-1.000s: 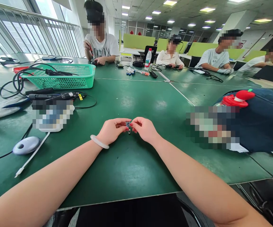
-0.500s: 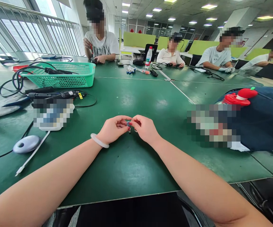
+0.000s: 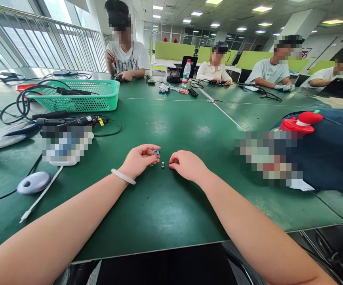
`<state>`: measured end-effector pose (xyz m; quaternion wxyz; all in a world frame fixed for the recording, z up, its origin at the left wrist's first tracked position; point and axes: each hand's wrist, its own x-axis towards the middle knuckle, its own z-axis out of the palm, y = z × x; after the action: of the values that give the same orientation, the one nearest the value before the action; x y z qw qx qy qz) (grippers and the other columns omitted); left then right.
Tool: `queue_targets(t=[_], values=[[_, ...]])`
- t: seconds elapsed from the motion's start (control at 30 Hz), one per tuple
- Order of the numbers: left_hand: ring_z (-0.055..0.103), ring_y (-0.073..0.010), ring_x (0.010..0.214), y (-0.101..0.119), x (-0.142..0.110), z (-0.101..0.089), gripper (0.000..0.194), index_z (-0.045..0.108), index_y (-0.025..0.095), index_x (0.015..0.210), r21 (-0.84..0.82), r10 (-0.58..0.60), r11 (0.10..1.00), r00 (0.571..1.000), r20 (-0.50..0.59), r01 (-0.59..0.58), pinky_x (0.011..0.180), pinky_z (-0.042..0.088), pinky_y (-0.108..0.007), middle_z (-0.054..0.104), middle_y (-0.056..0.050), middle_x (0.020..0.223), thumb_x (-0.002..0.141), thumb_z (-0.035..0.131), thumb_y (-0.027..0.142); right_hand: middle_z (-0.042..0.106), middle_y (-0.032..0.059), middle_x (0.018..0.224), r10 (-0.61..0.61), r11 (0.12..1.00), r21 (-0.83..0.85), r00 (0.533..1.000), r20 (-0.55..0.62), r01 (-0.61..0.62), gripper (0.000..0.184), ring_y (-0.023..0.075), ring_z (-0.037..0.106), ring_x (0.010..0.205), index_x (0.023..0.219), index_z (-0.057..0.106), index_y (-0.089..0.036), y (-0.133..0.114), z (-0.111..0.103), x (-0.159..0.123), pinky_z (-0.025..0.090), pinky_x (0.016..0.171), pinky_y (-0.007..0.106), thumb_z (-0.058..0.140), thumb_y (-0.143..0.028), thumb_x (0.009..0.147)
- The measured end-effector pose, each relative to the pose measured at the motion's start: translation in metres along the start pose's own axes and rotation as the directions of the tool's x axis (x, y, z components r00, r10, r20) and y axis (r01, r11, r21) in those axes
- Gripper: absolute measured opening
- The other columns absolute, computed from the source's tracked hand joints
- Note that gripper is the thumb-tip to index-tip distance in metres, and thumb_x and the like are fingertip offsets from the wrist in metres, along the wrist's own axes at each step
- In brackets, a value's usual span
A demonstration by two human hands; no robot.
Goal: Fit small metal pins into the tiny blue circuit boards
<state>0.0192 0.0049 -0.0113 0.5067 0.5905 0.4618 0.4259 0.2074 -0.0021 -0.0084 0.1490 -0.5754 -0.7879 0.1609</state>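
Between the thumb and fingers of my left hand (image 3: 140,161) is a small circuit board (image 3: 156,152), bluish-grey with pale markings. On the green tabletop (image 3: 159,213), just right of those fingertips, lies a tiny black-and-white part (image 3: 162,165). My right hand (image 3: 187,166) rests low over the table to the right of that part, its thumb and forefinger pinched together. Something very small shows at its fingertips, too small to name. The two hands are apart.
At the left are a green basket (image 3: 79,97) with cables, black devices (image 3: 70,120), a grey oval object (image 3: 34,183) and a white cable (image 3: 42,194). A dark blue bag (image 3: 334,154) sits at right. Several people work across the table, near a bottle (image 3: 186,74).
My right hand has let go of the circuit board and moved right and down to the tabletop. My left hand keeps the board and has shifted slightly left.
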Motion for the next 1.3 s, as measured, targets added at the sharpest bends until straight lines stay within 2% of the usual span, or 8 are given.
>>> queue_targets(t=[0.07,0.2,0.43,0.7,0.8,0.97,1.17,1.3], values=[[0.064,-0.0149,0.067,-0.003,0.002,0.0,0.029,0.062,0.014,0.093,-0.002,-0.028,1.0,0.998,-0.051,0.028,0.065,0.051,-0.029,0.06,-0.001,0.07,0.065,0.066,0.02,0.061,0.0027,0.08,0.0,1.0,-0.027,1.0,0.015,0.001,0.005,0.0134,0.052,0.065,0.072,0.063,-0.021,0.001,0.003,0.0,0.033,0.053,0.025,0.061,-0.022,0.076],[0.065,-0.0143,0.07,-0.008,0.005,0.0,0.025,0.058,0.015,0.091,-0.004,-0.094,0.996,0.991,-0.093,0.094,0.068,0.051,-0.029,0.065,-0.005,0.086,0.067,0.065,0.017,0.061,0.003,0.08,-0.025,0.999,-0.048,1.0,0.016,0.026,0.012,0.0135,0.054,0.067,0.068,0.061,-0.02,0.003,0.009,0.001,0.034,0.054,0.025,0.057,-0.017,0.078],[0.066,-0.0163,0.074,-0.013,0.007,-0.001,0.025,0.052,0.017,0.088,-0.008,-0.132,0.991,0.987,-0.089,0.131,0.068,0.051,-0.03,0.067,-0.006,0.087,0.069,0.067,0.019,0.061,0.004,0.083,-0.052,0.993,-0.106,0.999,0.002,0.052,0.014,0.0142,0.054,0.068,0.074,0.061,-0.02,0.003,0.012,0.005,0.034,0.056,0.026,0.051,-0.015,0.082],[0.065,-0.0163,0.08,-0.009,0.003,-0.001,0.033,0.062,0.016,0.103,0.055,-0.046,0.998,0.998,0.041,0.044,0.08,0.051,-0.034,0.066,-0.006,0.091,0.071,0.062,0.021,0.058,0.0047,0.082,-0.043,0.988,-0.148,0.999,-0.016,0.04,0.014,0.0141,0.052,0.067,0.076,0.058,-0.019,0.004,0.013,0.006,0.031,0.057,0.026,0.046,-0.015,0.084],[0.064,-0.0166,0.078,-0.009,0.001,-0.003,0.033,0.064,0.017,0.101,0.16,-0.003,0.987,0.999,0.04,-0.004,0.078,0.051,-0.035,0.068,-0.006,0.091,0.069,0.063,0.023,0.057,0.0038,0.083,-0.08,0.992,-0.104,0.992,-0.103,0.069,0.017,0.0131,0.05,0.066,0.078,0.056,-0.019,-0.004,0.013,0.004,0.031,0.057,0.025,0.042,-0.017,0.087],[0.063,-0.0179,0.08,-0.006,-0.001,-0.003,0.027,0.065,0.019,0.092,0.294,0.078,0.952,0.996,0.043,-0.087,0.082,0.049,-0.035,0.069,-0.004,0.086,0.066,0.066,0.025,0.056,0.002,0.087,-0.199,0.98,-0.023,0.942,-0.272,0.2,0.019,0.0114,0.049,0.068,0.08,0.054,-0.019,-0.021,0.015,-0.002,0.032,0.059,0.024,0.038,-0.019,0.09],[0.062,-0.0177,0.081,-0.003,-0.002,-0.001,0.024,0.063,0.018,0.086,0.292,0.119,0.946,0.989,0.089,-0.14,0.081,0.05,-0.034,0.068,-0.003,0.086,0.064,0.067,0.028,0.056,0.0023,0.087,-0.248,0.969,-0.077,0.902,-0.353,0.236,0.019,0.0113,0.048,0.068,0.082,0.056,-0.018,-0.025,0.022,-0.003,0.033,0.058,0.023,0.038,-0.016,0.088],[0.063,-0.0169,0.081,-0.002,-0.003,0.0,0.024,0.063,0.019,0.086,0.313,0.134,0.937,0.987,0.094,-0.157,0.083,0.049,-0.033,0.068,-0.002,0.086,0.064,0.068,0.028,0.057,0.0023,0.085,-0.26,0.966,-0.095,0.893,-0.366,0.242,0.02,0.0112,0.049,0.068,0.081,0.057,-0.018,-0.024,0.022,-0.003,0.033,0.057,0.023,0.039,-0.016,0.088]])
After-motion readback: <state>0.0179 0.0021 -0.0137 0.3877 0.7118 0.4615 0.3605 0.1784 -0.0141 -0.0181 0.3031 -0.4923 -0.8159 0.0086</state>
